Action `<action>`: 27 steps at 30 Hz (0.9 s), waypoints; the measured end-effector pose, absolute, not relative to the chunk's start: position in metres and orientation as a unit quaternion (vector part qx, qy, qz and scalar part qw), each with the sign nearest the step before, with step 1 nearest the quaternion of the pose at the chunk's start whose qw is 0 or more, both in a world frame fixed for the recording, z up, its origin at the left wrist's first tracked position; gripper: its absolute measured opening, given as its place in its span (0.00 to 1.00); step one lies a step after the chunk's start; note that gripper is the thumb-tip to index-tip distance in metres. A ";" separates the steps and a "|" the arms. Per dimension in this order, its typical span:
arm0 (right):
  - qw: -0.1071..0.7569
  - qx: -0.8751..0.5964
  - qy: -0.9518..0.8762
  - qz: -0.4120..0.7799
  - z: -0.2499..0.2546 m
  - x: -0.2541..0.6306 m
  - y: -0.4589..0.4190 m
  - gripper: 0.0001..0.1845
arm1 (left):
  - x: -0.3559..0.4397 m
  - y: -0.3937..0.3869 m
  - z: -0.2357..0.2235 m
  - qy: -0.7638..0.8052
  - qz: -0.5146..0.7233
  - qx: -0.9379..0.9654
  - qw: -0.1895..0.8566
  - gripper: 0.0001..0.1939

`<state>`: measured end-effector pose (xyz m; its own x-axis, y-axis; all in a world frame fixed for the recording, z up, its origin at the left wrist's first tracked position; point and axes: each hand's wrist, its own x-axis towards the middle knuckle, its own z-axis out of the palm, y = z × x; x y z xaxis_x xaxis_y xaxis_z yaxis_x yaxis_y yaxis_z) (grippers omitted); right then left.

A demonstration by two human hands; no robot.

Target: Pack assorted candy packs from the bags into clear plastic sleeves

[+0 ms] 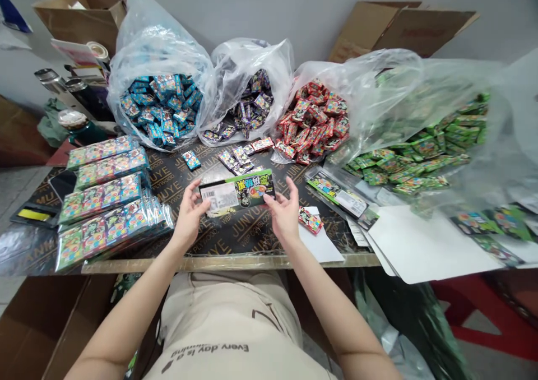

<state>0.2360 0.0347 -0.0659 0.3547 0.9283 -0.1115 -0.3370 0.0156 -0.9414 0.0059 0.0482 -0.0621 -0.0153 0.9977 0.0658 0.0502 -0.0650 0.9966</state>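
Between my two hands is a long, flat printed package [247,194], black and green with a barcode on its left part. My left hand [190,209] pinches its left end, while my right hand [286,207] grips the right end with the thumb on the front. The package is tilted toward me above the dark table [214,244]. Several small purple packets [240,156] lie just behind it. A single blue packet [191,160] rests behind my left hand. Beside my right hand, a red packet [310,220] sits on a white sheet [321,246].
Clear bags of blue packets [162,111], purple packets [256,102], red packets [315,119] and green packets [424,150] line the back. Filled clear packs [105,228] are stacked at left. At right lie printed packages [342,198] and white cards [428,245]. Flasks [75,125] stand back left.
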 end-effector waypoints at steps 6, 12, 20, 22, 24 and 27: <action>0.551 -0.477 -0.499 0.468 -0.034 0.247 0.041 0.47 | 0.018 0.041 -0.046 0.509 0.425 0.687 0.297 0.29; 0.502 -0.456 -0.584 0.446 -0.035 0.227 0.036 0.40 | 0.038 0.051 -0.019 0.442 0.424 0.698 0.372 0.08; 0.511 -0.479 -0.631 0.334 -0.026 0.223 0.023 0.26 | 0.027 0.050 -0.024 0.346 0.422 0.788 0.286 0.07; 0.506 -0.471 -0.669 0.273 -0.026 0.223 0.018 0.24 | 0.025 0.049 -0.024 0.304 0.422 0.825 0.222 0.07; 0.499 -0.442 -0.722 0.187 -0.029 0.224 0.012 0.23 | 0.022 0.048 -0.024 0.283 0.417 0.849 0.157 0.07; 0.463 -0.383 -0.794 0.087 -0.035 0.229 0.005 0.23 | 0.018 0.045 -0.027 0.272 0.398 0.871 0.096 0.08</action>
<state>0.2291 0.0052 -0.0346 -0.2770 0.6894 0.6693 0.5281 0.6912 -0.4934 0.0182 0.0446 -0.0270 0.5350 0.5491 0.6421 0.3967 -0.8343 0.3830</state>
